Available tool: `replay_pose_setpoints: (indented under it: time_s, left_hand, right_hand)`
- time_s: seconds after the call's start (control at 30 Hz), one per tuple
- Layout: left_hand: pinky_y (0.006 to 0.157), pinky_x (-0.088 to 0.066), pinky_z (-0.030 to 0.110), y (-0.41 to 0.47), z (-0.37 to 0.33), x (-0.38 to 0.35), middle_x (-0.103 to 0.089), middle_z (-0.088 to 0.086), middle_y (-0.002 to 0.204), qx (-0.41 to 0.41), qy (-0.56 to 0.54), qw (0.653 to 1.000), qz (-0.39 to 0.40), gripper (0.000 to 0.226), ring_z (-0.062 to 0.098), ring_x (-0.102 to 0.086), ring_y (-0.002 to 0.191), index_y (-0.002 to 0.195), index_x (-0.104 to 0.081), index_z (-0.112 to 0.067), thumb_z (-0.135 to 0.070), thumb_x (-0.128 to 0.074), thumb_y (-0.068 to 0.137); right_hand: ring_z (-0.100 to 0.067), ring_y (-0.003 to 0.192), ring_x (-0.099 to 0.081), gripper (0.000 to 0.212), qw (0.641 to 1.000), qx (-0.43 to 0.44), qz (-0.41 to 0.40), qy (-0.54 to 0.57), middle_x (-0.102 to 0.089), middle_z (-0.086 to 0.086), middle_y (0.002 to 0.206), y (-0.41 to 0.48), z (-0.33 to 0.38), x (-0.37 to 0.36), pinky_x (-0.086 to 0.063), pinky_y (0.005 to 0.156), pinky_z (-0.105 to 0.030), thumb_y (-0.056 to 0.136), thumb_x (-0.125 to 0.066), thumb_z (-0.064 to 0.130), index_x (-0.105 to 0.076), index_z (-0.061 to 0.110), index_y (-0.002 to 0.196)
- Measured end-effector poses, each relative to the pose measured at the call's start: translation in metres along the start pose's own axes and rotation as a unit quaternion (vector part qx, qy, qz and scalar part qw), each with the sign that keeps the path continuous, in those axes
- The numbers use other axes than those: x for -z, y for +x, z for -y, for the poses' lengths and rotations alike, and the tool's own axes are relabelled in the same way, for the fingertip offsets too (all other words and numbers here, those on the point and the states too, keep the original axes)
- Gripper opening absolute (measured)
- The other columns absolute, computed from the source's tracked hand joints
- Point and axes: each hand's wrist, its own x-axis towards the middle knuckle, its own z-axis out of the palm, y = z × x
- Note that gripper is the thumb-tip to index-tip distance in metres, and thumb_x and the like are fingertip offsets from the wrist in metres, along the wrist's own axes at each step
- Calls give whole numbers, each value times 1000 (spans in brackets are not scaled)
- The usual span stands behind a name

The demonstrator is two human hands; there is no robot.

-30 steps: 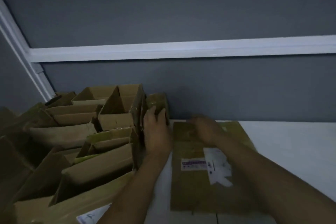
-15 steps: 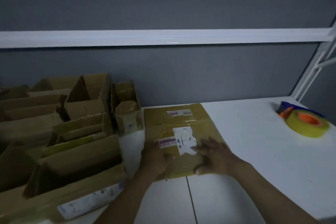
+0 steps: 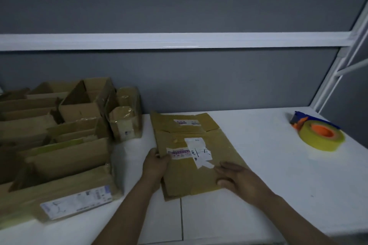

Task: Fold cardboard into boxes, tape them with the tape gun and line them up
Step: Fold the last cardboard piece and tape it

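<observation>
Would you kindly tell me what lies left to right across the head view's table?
Cluster of open brown cardboard boxes → small tape-wrapped brown box → flattened brown cardboard sheet → yellow tape roll on the blue tape gun.

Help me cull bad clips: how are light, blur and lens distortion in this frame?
Head view: dim, bluish light, so the boxes at left sink into shadow; head view is soft throughout, the labels on the cardboard unreadable; a small glare streak sits on the white rail; the wide lens seems to lean the post at right; the tape roll shows clear yellow and orange.
</observation>
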Motion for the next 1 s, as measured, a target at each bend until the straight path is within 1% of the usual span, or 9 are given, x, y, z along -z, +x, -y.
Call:
replay_pose_setpoints:
  time_s: [0.07, 0.13, 0.23, 0.33, 0.43, 0.63, 0.77, 0.87, 1.0]
  left_hand:
    - [89, -54, 46, -12, -11, -13, -66, 9, 111, -13, -49, 999, 0, 17, 27, -64, 98, 103, -58, -18, -16, -66, 89]
    - [86, -56, 46, -25, -27, -26, -68, 8, 106, -43, -84, 996, 0, 14, 27, -67, 94, 100, -59, -19, -19, -67, 88]
    - [75, -59, 39, -45, -62, -49, -71, 6, 98, -94, -95, 991, 6, 13, 25, -69, 87, 103, -63, -15, -20, -63, 91]
    - [73, -59, 36, -57, -96, -75, -72, 5, 96, -151, -72, 986, 25, 21, 22, -70, 85, 103, -66, -12, -29, -56, 96]
    - [79, -58, 41, -62, -124, -103, -72, 6, 97, -185, -47, 981, 48, 28, 21, -69, 87, 100, -67, -12, -33, -49, 99]
    - [81, -57, 48, -45, -164, -154, -73, 12, 97, -211, -27, 970, 119, 34, 28, -70, 88, 104, -66, -4, -32, -49, 100]
    - [81, -56, 52, -16, -183, -177, -72, 13, 94, -240, 16, 960, 140, 32, 31, -70, 88, 101, -65, -4, -32, -51, 98]
    - [74, -57, 47, 10, -196, -183, -72, 8, 87, -269, 46, 952, 138, 27, 28, -68, 82, 88, -64, -10, -31, -50, 99]
    - [58, -50, 26, 38, -201, -180, -70, -2, 71, -268, 10, 953, 143, 28, 14, -66, 66, 82, -62, -11, -25, -46, 101]
  right_hand:
    - [-2, 117, -48, 92, 998, -2, -21, 60, -48, 20, 126, -6, -2, 8, -38, 99, -20, 76, -9, 86, -51, 30, 135]
    - [1, 106, -50, 70, 992, -4, -36, 119, -53, 21, 116, -9, -3, 21, -38, 90, -15, 86, -31, 74, -53, 27, 134]
    - [5, 117, -48, 49, 980, -27, -65, 188, -51, 20, 131, -13, -5, 49, -34, 101, -10, 93, -53, 47, -50, 29, 138]
    - [21, 107, -49, 36, 949, -28, -79, 303, -50, 35, 122, -13, -1, 89, -38, 92, -2, 94, -57, 36, -51, 40, 129]
    - [19, 101, -50, 29, 939, -37, -103, 326, -50, 38, 113, -7, -6, 130, -37, 74, 4, 94, -52, 45, -44, 56, 119]
    - [0, 99, -56, 5, 896, -66, -137, 417, -58, 19, 109, 17, -33, 183, -49, 86, -24, 91, -44, 58, -47, 58, 95]
    - [-8, 94, -59, 13, 869, -111, -145, 459, -61, 12, 99, 40, -60, 200, -53, 81, -30, 93, -47, 54, -53, 43, 95]
    - [-10, 90, -60, 23, 862, -171, -208, 430, -63, 7, 100, 54, -96, 198, -51, 72, -26, 97, -45, 45, -58, 27, 101]
    - [-19, 104, -53, 35, 772, -281, -212, 530, -57, 0, 111, 58, -150, 179, -43, 95, -40, 102, -38, 39, -49, 13, 121]
